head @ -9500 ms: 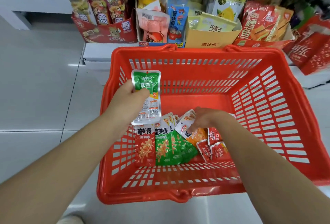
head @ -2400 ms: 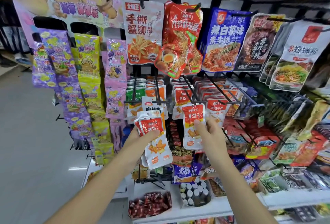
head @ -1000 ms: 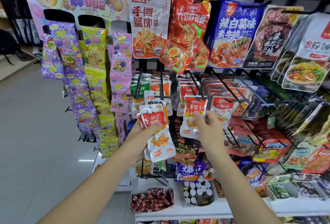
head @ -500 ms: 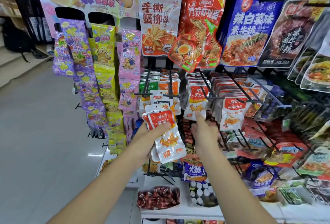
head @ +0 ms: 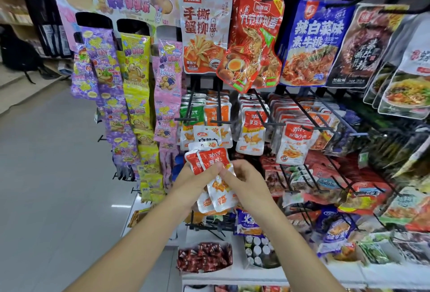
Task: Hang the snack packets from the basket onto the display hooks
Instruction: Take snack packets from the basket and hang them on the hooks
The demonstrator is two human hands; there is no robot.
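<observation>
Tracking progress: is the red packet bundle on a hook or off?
Off. Left hand grips the red packet bundle below the hooks; right hand pinches it too.

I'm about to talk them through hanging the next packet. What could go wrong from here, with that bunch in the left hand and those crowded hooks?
1. The left hand grips several packets in a loose fan while the right hand pinches one. Pulling it free could spill the others onto the red-wrapped sweets below.
2. Neighbouring hooks carry look-alike red-and-white hung packets, so the next one could easily land on the wrong hook.
</observation>
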